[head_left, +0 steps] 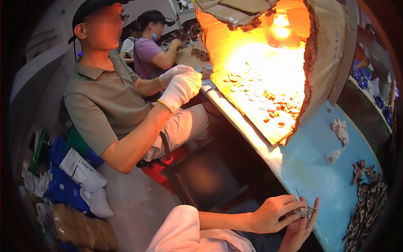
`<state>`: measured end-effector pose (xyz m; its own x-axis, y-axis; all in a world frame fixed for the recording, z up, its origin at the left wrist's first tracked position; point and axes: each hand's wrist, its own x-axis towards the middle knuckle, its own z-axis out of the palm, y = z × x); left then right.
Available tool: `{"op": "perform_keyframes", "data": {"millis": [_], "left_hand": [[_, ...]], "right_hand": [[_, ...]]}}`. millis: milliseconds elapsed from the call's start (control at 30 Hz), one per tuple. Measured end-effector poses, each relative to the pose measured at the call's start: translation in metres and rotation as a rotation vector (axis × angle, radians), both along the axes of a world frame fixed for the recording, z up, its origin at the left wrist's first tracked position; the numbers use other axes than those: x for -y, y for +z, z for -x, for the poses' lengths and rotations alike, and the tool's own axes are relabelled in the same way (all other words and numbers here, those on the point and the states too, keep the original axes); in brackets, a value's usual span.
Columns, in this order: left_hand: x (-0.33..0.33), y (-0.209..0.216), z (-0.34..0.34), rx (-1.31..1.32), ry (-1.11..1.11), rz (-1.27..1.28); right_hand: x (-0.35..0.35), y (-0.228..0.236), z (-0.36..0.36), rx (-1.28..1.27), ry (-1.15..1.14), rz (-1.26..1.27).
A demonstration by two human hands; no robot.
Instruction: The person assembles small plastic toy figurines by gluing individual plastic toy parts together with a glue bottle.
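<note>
At the lower right, over the edge of the blue table, my left hand [275, 214] and my right hand [299, 231] meet around a small greyish part [303, 211]. Its kind is too small to make out; a thin dark rod or pin shows at it. The left fingers are bent and pinch it from above and the left. My right hand supports it from below, with fingers pointing up beside it. To the right of my hands, a long heap of small dark brown parts [367, 206] lies on the blue tabletop [310, 168].
A cardboard box [325, 54] holds a glowing lamp [283, 33] above many small round pieces [273, 103]. Beyond my hands lie a small white bottle [333, 156] and crumpled tissue [341, 130]. A gloved co-worker [98, 109] sits left; bags [84, 172] lie on the floor.
</note>
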<state>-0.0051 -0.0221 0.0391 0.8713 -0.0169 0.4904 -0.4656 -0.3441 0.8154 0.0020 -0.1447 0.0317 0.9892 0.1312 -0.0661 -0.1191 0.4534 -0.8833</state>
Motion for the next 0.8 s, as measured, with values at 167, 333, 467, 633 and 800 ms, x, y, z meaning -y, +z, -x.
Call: {"op": "perform_keyframes", "data": {"millis": [167, 333, 467, 633, 800], "left_hand": [[-0.003, -0.003, 0.009, 0.125, 0.088, -0.108], [-0.007, -0.007, 0.014, 0.179, 0.160, -0.174], [-0.010, -0.012, 0.017, 0.237, 0.200, -0.205], [-0.014, -0.016, 0.021, 0.229, 0.275, -0.259], [-0.019, -0.015, 0.023, 0.248, 0.302, -0.254]], "right_hand": [[0.004, 0.003, 0.006, -0.025, -0.017, 0.125], [-0.010, 0.007, 0.005, 0.162, -0.101, 0.159], [0.008, -0.011, -0.002, 0.165, 0.157, 0.288], [0.002, -0.006, 0.001, 0.039, 0.138, 0.199], [-0.008, 0.004, 0.006, -0.028, 0.135, 0.199]]}}
